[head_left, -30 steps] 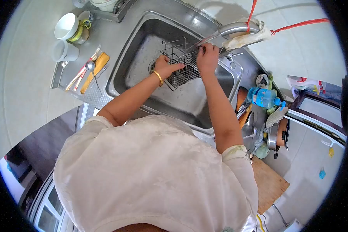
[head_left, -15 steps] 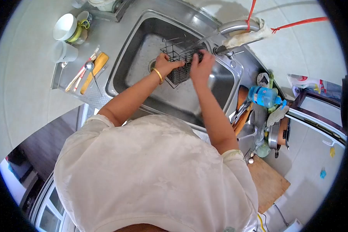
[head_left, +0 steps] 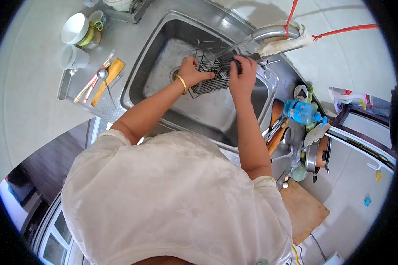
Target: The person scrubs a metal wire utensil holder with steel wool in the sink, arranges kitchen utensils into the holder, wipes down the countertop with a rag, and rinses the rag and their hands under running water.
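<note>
A dark wire rack (head_left: 211, 86) is held over the steel sink (head_left: 161, 48), below the faucet (head_left: 272, 32). My left hand (head_left: 191, 73), with a gold bangle at the wrist, grips the rack's left side, thumb stretched across it. At the rack's right side, my right hand (head_left: 243, 75) has its fingers curled round a dark scrubber (head_left: 237, 66), which touches the wires. A thin stream of water (head_left: 229, 49) runs from the faucet toward the rack.
Left of the sink lie a wooden spatula (head_left: 108, 81), chopsticks and a spoon, with stacked bowls (head_left: 74, 30) behind. On the right are a blue soap bottle (head_left: 301, 112), knives, a pot (head_left: 311, 157) and a cutting board (head_left: 303, 212).
The wire rack has tilted, its bars now facing differently. My right hand has shifted slightly to the right with the dark scrubber.
</note>
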`<action>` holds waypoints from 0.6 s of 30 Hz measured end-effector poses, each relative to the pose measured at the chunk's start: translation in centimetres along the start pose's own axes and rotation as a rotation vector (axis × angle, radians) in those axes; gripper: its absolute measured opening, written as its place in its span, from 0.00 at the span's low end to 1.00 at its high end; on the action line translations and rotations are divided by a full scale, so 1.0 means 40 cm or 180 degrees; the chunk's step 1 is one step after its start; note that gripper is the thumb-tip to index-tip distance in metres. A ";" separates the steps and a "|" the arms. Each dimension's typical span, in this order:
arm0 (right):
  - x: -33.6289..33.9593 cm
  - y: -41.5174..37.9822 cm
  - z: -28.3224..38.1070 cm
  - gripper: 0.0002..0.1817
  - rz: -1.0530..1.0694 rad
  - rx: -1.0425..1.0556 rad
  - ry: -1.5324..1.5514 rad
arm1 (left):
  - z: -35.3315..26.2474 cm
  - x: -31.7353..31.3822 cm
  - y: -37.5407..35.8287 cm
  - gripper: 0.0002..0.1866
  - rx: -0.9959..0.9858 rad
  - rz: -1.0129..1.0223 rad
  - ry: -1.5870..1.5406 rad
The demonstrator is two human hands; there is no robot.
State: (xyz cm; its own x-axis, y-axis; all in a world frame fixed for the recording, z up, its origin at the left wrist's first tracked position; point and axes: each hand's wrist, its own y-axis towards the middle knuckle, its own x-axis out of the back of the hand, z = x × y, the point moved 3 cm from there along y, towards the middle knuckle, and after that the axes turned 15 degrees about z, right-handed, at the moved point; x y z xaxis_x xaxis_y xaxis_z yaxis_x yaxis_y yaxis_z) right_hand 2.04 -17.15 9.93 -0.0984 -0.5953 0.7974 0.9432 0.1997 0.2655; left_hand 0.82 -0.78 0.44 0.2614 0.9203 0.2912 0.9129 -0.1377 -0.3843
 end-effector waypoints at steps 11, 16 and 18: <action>-0.121 0.071 0.021 0.08 0.1628 0.0038 -0.1271 | -0.039 -0.054 -0.052 0.35 -0.0540 0.0587 0.0824; -0.102 0.048 0.009 0.09 0.1939 0.0648 -0.0886 | -0.018 -0.047 -0.053 0.35 -0.0446 0.0786 0.0680; -0.097 0.049 -0.001 0.10 0.2067 0.0795 -0.1028 | -0.038 -0.038 -0.048 0.35 -0.0638 0.0880 0.0844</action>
State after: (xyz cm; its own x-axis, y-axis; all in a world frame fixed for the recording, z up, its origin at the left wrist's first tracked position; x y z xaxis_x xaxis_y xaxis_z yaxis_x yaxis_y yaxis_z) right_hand 4.29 -14.48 7.34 0.3269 -0.0492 0.9438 0.7475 0.6244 -0.2264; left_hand -0.86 -2.49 2.08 0.5523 0.7165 0.4262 0.8332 -0.4583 -0.3092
